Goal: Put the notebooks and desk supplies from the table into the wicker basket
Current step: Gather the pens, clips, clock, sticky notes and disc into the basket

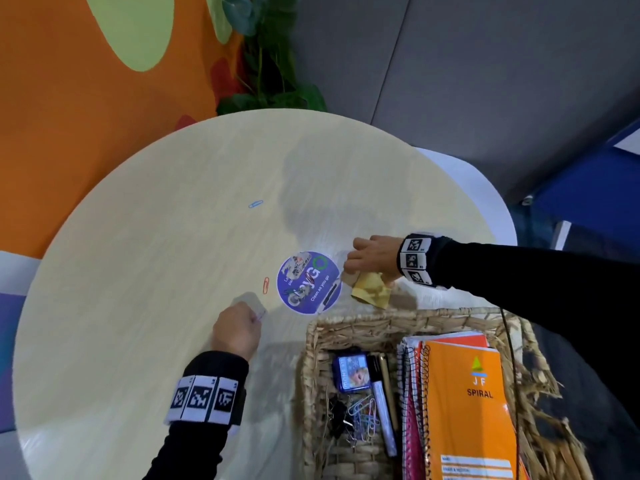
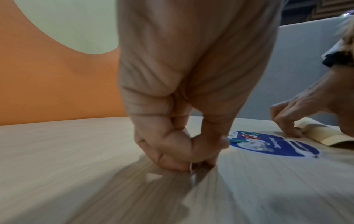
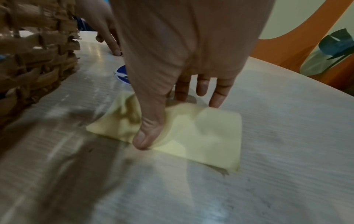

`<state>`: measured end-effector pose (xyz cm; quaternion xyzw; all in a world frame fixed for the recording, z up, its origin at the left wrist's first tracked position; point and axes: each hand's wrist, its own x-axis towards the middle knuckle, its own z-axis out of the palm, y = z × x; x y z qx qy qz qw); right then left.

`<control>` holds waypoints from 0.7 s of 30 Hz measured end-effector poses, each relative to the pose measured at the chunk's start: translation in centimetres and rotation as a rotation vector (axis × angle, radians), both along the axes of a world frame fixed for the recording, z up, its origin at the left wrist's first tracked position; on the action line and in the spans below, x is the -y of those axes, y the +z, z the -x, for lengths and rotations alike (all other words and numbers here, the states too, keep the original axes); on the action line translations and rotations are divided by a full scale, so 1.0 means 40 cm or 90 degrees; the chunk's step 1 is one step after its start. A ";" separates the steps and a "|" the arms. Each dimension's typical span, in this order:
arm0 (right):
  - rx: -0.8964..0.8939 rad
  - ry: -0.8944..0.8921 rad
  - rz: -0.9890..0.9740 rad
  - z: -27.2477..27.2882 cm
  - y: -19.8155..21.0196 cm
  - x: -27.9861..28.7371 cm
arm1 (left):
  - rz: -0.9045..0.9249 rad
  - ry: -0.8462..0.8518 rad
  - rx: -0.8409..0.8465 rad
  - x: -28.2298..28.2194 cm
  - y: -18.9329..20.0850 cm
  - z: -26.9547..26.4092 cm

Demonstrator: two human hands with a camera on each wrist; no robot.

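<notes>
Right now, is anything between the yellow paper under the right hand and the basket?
Nothing visible. The yellow paper lies on the table just outside the basket's far rim, under the right hand. Only that rim has to be cleared.

The table (image 1: 145, 271) has a pale wood-grain laminate top, smooth, with a slight sheen. The wicker basket (image 1: 313, 344) is coarse woven straw, rough and frayed at the rim. The orange spiral notebook (image 1: 467, 403) has a glossy card cover and wire binding. The yellow sticky notes (image 3: 210, 130) are matt paper, creased. The round sticker (image 1: 309, 282) is glossy print.
</notes>
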<state>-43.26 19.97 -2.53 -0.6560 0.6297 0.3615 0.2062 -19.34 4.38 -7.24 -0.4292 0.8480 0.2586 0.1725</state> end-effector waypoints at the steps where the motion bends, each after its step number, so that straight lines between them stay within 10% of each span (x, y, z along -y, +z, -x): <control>1: -0.002 0.002 -0.003 0.000 0.002 0.003 | 0.000 0.001 -0.005 -0.001 0.001 0.000; 7: -0.019 -0.036 -0.010 -0.010 0.022 -0.009 | -0.019 0.013 -0.057 -0.016 0.036 -0.021; 12: 0.044 -0.358 0.119 -0.038 0.121 -0.054 | -0.026 -0.024 -0.215 -0.040 0.166 -0.041; 16: 0.097 -0.623 0.410 -0.088 0.234 -0.151 | -0.104 -0.196 -0.316 -0.146 0.310 -0.035; 21: 0.097 -0.791 0.677 -0.235 0.310 -0.330 | -0.117 -0.539 -0.164 -0.319 0.309 -0.007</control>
